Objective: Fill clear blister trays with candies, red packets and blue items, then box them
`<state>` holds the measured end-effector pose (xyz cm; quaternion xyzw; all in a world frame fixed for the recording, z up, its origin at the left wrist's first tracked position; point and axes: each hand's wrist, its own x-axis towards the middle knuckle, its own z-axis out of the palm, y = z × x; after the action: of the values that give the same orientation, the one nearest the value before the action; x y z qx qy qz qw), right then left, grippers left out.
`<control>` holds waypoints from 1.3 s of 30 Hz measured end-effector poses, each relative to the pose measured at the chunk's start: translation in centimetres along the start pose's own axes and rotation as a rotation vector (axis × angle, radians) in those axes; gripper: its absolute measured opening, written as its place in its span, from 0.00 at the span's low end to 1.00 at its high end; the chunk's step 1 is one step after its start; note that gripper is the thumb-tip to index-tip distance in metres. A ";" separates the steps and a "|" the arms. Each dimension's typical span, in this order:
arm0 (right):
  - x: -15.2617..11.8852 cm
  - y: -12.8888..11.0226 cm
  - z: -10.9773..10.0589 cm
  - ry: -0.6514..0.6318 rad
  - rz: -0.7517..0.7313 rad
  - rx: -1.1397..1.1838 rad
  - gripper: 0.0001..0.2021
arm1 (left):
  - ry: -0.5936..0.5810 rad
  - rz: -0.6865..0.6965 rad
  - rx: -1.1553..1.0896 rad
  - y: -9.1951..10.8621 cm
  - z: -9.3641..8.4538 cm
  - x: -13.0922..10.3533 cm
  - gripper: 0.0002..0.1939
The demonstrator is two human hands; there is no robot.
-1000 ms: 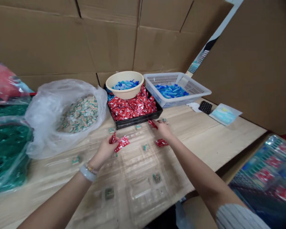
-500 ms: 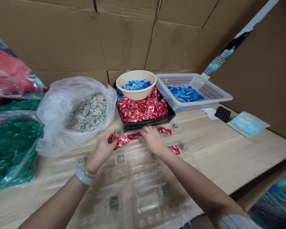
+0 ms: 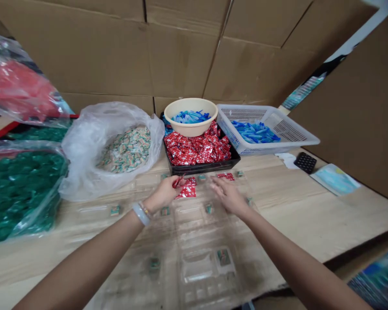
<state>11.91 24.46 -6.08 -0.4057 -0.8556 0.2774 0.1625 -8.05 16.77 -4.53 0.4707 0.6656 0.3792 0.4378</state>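
Observation:
My left hand [image 3: 163, 193] is closed on a few small red sachets [image 3: 186, 192] with white print, fanned out from its fingertips. Just behind them another red sachet [image 3: 190, 181] lies in the clear plastic trays [image 3: 194, 269]. My right hand [image 3: 229, 196] hovers over the trays to the right, fingers stretched and slightly blurred, with nothing visible in them. Beyond its fingers lies one more sachet [image 3: 226, 176]. Small green-and-orange wrapped squares [image 3: 223, 257] sit in several tray compartments. Behind the hands, a black box [image 3: 207, 168] is heaped with red sachets.
A cream bowl [image 3: 190, 129] of blue pieces rests on the black box. To its right stands a white basket [image 3: 297, 135] with similar pieces. On the left are an open bag [image 3: 80, 163] of wrapped squares and green packets [image 3: 22, 189]. A black object [image 3: 305, 162] lies right.
My right hand has drawn back and to the right, leaving a sachet in the tray. My left hand has moved right and forward with its sachets. The camera view has shifted slightly.

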 end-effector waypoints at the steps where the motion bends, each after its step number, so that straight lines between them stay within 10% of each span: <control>1: -0.4 -1.6 1.1 -0.062 0.033 0.183 0.15 | 0.012 0.003 -0.107 -0.2 -0.1 -1.1 0.05; 6: 0.4 -8.0 7.3 -0.223 0.265 0.829 0.11 | 0.268 -0.275 -0.613 -3.0 -3.4 -7.1 0.12; 12: 6.9 -13.4 10.3 -0.012 0.360 0.522 0.06 | 0.217 -0.429 -0.870 -5.2 -10.6 -12.6 0.12; 15: 6.2 -15.6 9.8 0.025 0.245 0.339 0.07 | 0.147 -0.392 -0.885 -5.1 -11.6 -14.4 0.15; 21: -1.9 -18.3 11.1 -0.356 -0.189 0.562 0.08 | -0.125 -0.393 -0.642 -6.1 -10.6 -16.7 0.19; 28: -2.8 -14.8 12.5 0.146 0.198 0.670 0.08 | 0.234 -0.200 -0.119 -8.7 -17.7 -18.6 0.11; 33: -1.3 -14.8 13.1 0.114 0.140 0.202 0.06 | 0.114 -0.050 0.289 -9.8 -21.7 -15.4 0.13; 39: -3.1 -16.8 14.0 -0.131 -0.333 -0.392 0.10 | -0.006 -0.073 0.764 -10.7 -21.1 -13.3 0.12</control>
<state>-3.34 8.58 -7.15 -0.2643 -0.9566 0.1013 0.0686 -28.73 -0.82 -4.37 0.5770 0.7739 0.0865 0.2463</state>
